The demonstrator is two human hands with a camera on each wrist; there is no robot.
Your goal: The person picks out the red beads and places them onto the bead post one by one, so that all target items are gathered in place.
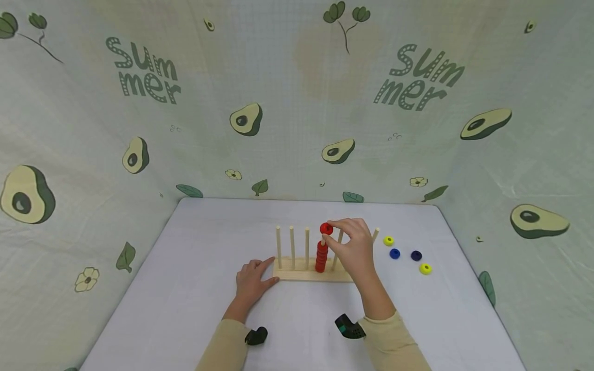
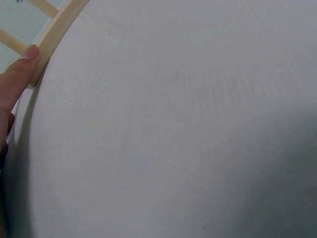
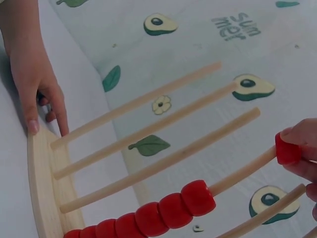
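A pale wooden peg stand point(image 1: 303, 276) with several upright pegs lies across the table. Red beads point(image 1: 321, 257) are stacked on one middle peg; three bare pegs rise to the left of it. My right hand point(image 1: 355, 250) pinches another red bead point(image 3: 286, 149) between thumb and fingers at the top of that same peg. Whether the peg tip is inside the bead, I cannot tell. At the stand's left end, my left hand point(image 1: 250, 282) holds the base, its thumb point(image 2: 30, 53) on the front side and a finger at the back. My right hand partly hides the stand's right end.
To the right of the stand lie loose beads: a yellow bead point(image 1: 389, 240), a blue bead point(image 1: 395, 253), a dark purple bead point(image 1: 416, 255) and a second yellow bead point(image 1: 425, 268). A patterned cloth point(image 1: 287, 170) hangs behind and beside the white table point(image 1: 209, 232).
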